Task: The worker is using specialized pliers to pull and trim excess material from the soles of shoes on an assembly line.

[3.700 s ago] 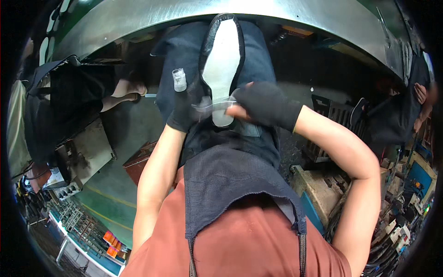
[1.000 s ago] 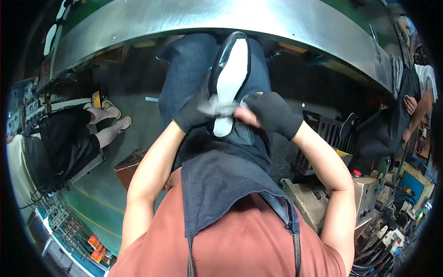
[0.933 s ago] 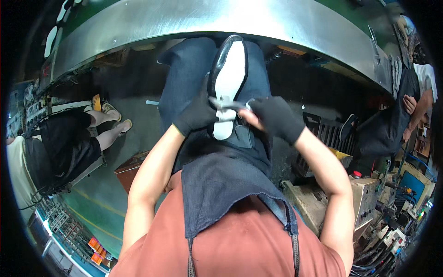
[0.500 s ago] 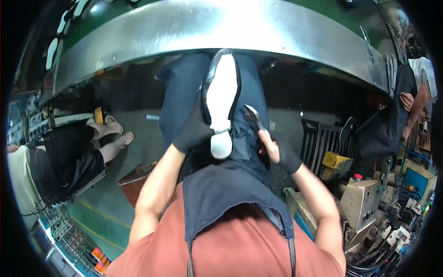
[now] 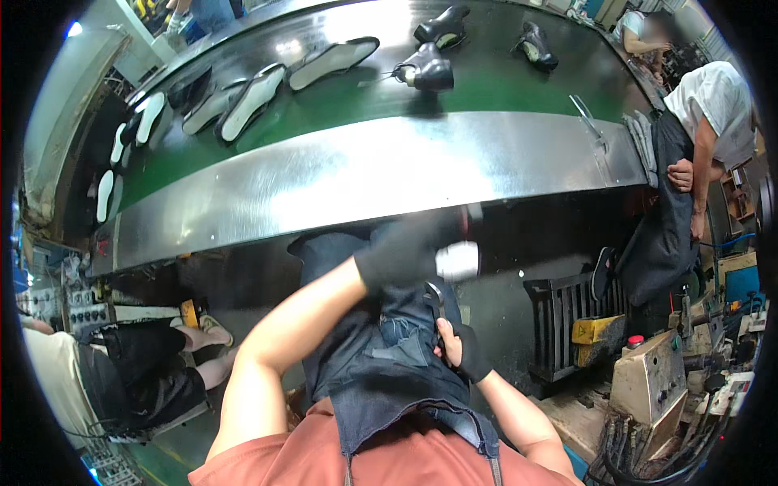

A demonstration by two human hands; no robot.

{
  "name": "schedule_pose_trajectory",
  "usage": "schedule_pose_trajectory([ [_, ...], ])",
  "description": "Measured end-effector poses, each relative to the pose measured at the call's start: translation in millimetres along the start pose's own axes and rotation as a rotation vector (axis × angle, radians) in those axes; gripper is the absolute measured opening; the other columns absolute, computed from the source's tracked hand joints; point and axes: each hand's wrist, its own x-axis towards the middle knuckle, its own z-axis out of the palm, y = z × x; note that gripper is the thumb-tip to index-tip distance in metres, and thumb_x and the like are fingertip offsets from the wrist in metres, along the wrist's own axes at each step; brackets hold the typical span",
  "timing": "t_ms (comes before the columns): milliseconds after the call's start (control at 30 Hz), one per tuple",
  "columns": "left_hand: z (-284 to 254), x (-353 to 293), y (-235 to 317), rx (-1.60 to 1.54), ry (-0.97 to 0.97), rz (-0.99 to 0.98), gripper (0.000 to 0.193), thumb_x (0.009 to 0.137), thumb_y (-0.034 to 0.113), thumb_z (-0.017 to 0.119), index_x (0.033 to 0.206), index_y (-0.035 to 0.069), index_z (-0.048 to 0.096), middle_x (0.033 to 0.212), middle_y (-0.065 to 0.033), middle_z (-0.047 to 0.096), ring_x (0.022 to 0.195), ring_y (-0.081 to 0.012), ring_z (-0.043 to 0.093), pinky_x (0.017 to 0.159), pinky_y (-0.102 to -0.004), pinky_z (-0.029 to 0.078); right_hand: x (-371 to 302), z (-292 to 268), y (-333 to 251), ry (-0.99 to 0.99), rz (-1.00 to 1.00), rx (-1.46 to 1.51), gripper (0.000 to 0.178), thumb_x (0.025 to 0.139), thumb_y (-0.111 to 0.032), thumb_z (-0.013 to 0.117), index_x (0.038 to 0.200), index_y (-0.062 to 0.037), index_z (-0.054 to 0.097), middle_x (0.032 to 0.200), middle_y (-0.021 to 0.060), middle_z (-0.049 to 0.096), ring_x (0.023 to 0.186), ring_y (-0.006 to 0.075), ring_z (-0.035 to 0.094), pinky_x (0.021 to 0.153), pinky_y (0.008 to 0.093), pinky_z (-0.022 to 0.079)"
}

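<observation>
My left hand [image 5: 397,257], in a black glove and smeared by motion, is closed on a shoe [image 5: 459,261] over my lap, close under the bench edge. Only a white end of that shoe shows clearly; the glove and blur hide the rest. Lower and to the right, my gloved right hand [image 5: 459,350] with bare fingertips grips a hand tool [image 5: 435,298] with a curved metal head, like pincers. Its handles are mostly hidden in the palm.
A metal-edged bench [image 5: 324,174] crosses in front of me. On its green belt [image 5: 502,97] lie several soles [image 5: 251,101] and black shoes [image 5: 427,69]. A dark slatted rack [image 5: 553,328] and machine box [image 5: 644,373] stand right. People sit left and stand right.
My left hand has swung forward and right with the shoe, whose white sole faced up before. The right hand has lowered slightly with the tool. The view has tilted up, showing more bench.
</observation>
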Motion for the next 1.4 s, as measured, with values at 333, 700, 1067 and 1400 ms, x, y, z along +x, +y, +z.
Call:
schedule_pose_trajectory([
  [333,-116,-55,-71,0.252,0.232,-0.372,0.04,0.084,0.026,0.077,0.114,0.002,0.065,0.112,-0.0147,0.068,0.103,-0.0258,0.068,0.087,-0.035,0.054,15,5,10,-0.028,0.081,-0.008,0.063,0.101,-0.057,0.043,0.079,-0.0021,0.064,0.058,0.0066,0.061,0.056,0.0154,0.064,0.057,0.0306,0.048],
  [700,-325,62,-258,0.776,0.549,-0.491,0.083,0.085,0.049,0.07,0.144,-0.001,0.04,0.147,-0.0253,0.042,0.139,-0.0387,0.04,0.113,-0.0444,0.035,32,35,18,0.104,0.16,-0.064,0.069,0.099,-0.064,0.037,0.082,-0.0035,0.066,0.062,0.0055,0.062,0.061,0.0167,0.064,0.063,0.0324,0.05],
  [1067,-310,123,-243,1.058,0.326,-0.864,0.081,0.082,0.061,0.066,0.137,0.004,0.052,0.141,-0.023,0.05,0.128,-0.0388,0.052,0.096,-0.0476,0.048,34,77,64,0.51,0.252,0.263,0.048,0.098,-0.053,0.055,0.091,-0.0069,0.066,0.073,0.0016,0.06,0.056,0.013,0.059,0.05,0.0272,0.048],
  [1400,-300,126,-281,0.829,0.697,-0.814,0.097,0.074,0.045,0.078,0.146,-0.001,0.032,0.141,-0.0258,0.047,0.127,-0.0389,0.052,0.104,-0.0454,0.045,44,50,-11,0.275,0.191,0.145,0.064,0.098,-0.058,0.05,0.081,0.0012,0.065,0.066,0.0077,0.062,0.056,0.0162,0.063,0.054,0.0318,0.051],
])
